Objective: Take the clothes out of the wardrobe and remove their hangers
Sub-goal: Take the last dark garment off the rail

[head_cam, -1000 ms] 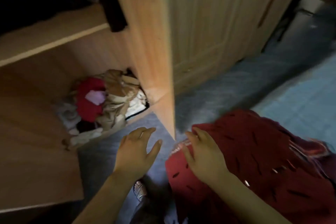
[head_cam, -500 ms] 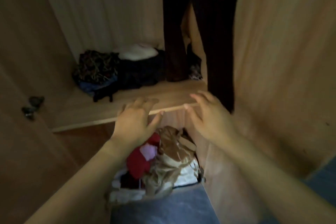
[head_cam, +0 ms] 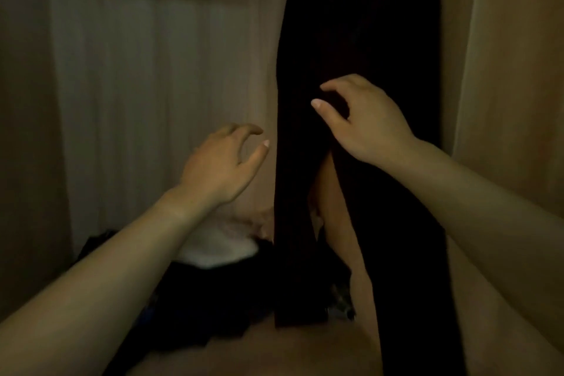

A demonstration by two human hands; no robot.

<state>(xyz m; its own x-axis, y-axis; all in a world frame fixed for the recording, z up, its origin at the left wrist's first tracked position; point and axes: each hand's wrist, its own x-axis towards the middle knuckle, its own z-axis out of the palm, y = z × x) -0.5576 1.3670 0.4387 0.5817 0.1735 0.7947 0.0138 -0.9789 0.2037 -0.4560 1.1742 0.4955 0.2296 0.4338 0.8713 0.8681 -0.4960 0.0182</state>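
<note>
Dark trousers (head_cam: 360,40) hang in the wardrobe (head_cam: 122,70) at centre right. The right hand (head_cam: 366,125) curls against them; whether it grips is unclear. The left hand (head_cam: 219,165), centre, is relaxed, holding nothing, beside them.

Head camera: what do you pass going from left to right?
left hand → black clothes → wardrobe wall
</note>
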